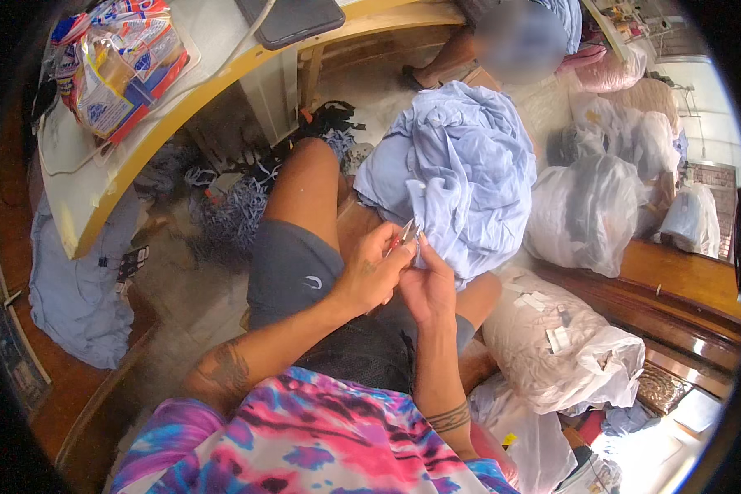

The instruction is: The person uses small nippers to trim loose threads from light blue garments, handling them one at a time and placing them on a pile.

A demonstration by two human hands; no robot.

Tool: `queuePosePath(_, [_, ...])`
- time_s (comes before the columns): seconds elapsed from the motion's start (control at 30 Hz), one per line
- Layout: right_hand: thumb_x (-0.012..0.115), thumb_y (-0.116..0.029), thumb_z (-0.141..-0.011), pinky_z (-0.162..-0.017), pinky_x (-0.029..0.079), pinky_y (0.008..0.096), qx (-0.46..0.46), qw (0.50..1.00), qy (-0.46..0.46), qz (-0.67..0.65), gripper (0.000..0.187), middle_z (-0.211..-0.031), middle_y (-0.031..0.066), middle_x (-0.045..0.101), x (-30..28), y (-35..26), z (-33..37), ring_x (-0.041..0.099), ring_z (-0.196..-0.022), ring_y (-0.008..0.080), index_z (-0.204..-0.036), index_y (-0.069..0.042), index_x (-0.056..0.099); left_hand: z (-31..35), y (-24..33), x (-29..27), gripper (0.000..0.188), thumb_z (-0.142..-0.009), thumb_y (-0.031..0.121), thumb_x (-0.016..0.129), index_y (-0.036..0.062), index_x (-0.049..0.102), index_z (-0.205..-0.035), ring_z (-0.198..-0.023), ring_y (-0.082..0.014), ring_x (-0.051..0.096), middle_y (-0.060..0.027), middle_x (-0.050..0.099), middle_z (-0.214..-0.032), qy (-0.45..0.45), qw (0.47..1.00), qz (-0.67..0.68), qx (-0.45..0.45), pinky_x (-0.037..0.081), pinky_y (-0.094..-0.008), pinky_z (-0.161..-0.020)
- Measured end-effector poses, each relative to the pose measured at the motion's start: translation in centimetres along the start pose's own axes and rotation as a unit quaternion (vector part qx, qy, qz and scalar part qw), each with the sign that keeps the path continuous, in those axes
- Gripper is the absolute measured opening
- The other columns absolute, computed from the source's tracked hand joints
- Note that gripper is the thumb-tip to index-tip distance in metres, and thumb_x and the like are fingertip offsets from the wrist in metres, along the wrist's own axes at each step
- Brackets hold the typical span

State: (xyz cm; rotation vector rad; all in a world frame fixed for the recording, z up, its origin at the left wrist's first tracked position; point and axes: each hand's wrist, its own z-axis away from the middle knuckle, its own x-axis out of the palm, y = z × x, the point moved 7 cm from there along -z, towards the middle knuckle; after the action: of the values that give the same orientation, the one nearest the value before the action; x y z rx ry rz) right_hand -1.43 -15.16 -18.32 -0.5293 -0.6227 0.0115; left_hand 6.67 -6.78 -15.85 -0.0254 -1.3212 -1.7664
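Heaped at the far centre, the pale-blue cloth (pixel 473 156) seems soft and limp, best held by its near edge, pinched there by the right hand (pixel 431 286), red-handled snips (pixel 407 235) being gripped in the left hand (pixel 374 272).

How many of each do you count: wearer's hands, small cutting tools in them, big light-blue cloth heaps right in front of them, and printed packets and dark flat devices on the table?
Hands, left hand and right hand: 2
Small cutting tool: 1
Light-blue cloth heap: 1
Printed packet: 1
Dark flat device: 1
Total: 6
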Motion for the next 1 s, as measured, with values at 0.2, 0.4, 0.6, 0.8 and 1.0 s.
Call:
queuePosePath(0.2, [0.062, -0.011, -0.101, -0.080, 0.050, 0.0352, 0.004, 1.000, -0.019, -0.011, 0.017, -0.095, 0.0111, 0.065, 1.0, 0.2, 0.7, 0.059, -0.082, 0.0215, -0.110, 0.004, 0.064, 0.4, 0.2, -0.5, 0.019, -0.103, 0.020, 0.061, 0.0028, 0.055, -0.103, -0.039, -0.0067, 0.042, -0.0012, 0.054, -0.074, 0.003, 0.995, 0.092, -0.030, 0.036, -0.0252, -0.033])
queuePosePath(0.4, [0.062, -0.010, -0.099, -0.078, 0.048, 0.0355, 0.018, 0.999, -0.036, 0.004, 0.021, -0.093, 0.0136, 0.062, 0.6, 0.8, 0.9, 0.058, -0.079, 0.0248, -0.108, 0.009, 0.061, 1.2, -0.8, -1.1, 0.020, -0.104, 0.022, 0.056, 0.0028, 0.056, -0.109, -0.040, -0.0068, 0.042, -0.0026, 0.053, -0.075, 0.007, 0.975, 0.203, -0.092, 0.039, -0.0258, -0.032])
queuePosePath(0.6, [0.061, -0.008, -0.097, -0.077, 0.048, 0.0367, 0.022, 0.999, -0.019, 0.035, 0.019, -0.095, 0.0154, 0.061, -0.4, 1.2, 0.5, 0.057, -0.079, 0.0266, -0.106, 0.010, 0.060, 1.2, -1.3, -1.5, 0.021, -0.106, 0.023, 0.053, 0.0026, 0.055, -0.111, -0.041, -0.0062, 0.043, -0.0020, 0.054, -0.075, 0.001, 0.973, 0.209, -0.098, 0.040, -0.0253, -0.032])
queuePosePath(0.8, [0.059, -0.007, -0.097, -0.078, 0.048, 0.0369, 0.042, 0.999, -0.019, 0.024, 0.021, -0.095, 0.0158, 0.058, -0.8, 1.6, 0.3, 0.057, -0.081, 0.0276, -0.107, 0.011, 0.059, 1.1, -1.5, -1.6, 0.020, -0.106, 0.024, 0.053, 0.0037, 0.055, -0.107, -0.042, -0.0054, 0.043, -0.0018, 0.055, -0.075, 0.001, 0.972, 0.214, -0.100, 0.041, -0.0249, -0.032])
queuePosePath(1.0, [0.058, -0.008, -0.097, -0.079, 0.049, 0.0368, 0.039, 0.999, -0.020, 0.024, 0.021, -0.093, 0.0158, 0.059, -0.3, 2.0, 0.2, 0.058, -0.081, 0.0271, -0.108, 0.011, 0.059, 0.9, -1.8, -2.1, 0.017, -0.106, 0.023, 0.053, 0.0067, 0.054, -0.100, -0.042, -0.0051, 0.043, -0.0009, 0.055, -0.074, -0.003, 0.972, 0.215, -0.091, 0.041, -0.0247, -0.032])
